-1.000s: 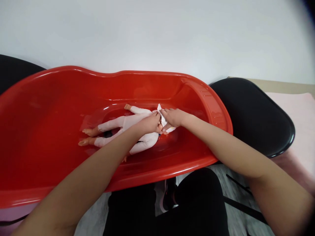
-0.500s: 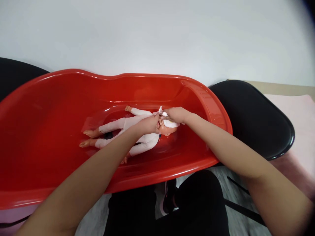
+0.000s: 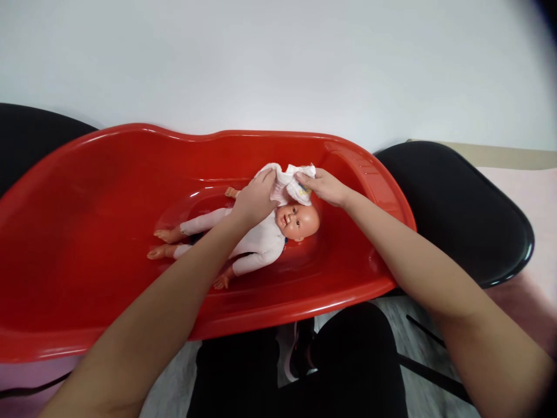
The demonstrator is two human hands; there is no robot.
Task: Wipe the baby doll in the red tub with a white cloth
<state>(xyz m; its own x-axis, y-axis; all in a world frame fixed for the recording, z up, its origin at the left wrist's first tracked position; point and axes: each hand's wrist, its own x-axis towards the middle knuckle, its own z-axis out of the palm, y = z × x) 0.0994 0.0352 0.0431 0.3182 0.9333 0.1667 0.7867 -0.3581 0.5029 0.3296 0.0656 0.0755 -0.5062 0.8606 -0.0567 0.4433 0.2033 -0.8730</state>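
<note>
A baby doll (image 3: 261, 239) with a bald head and pale clothing lies on its back in a red baby bathtub (image 3: 108, 215), its head to the right and feet to the left. Both hands hold up a small white cloth (image 3: 288, 183) with a yellowish and dark mark, just beyond the doll's head. My left hand (image 3: 257, 198) is closed on the cloth's left part, over the doll's upper body. Pinched in my right hand (image 3: 326, 187) is the cloth's right end. My left forearm hides part of the doll's legs and trunk.
A black chair seat (image 3: 456, 215) stands right of the tub, with a pink surface (image 3: 542, 232) beyond it. Another black seat (image 3: 39, 136) shows at the left. A pale wall (image 3: 261, 64) rises behind the tub; my legs (image 3: 339, 354) are in front.
The cloth has come off the doll's head, raised and moved away from me, so the doll's face shows. My hands have moved apart, stretching the cloth between them.
</note>
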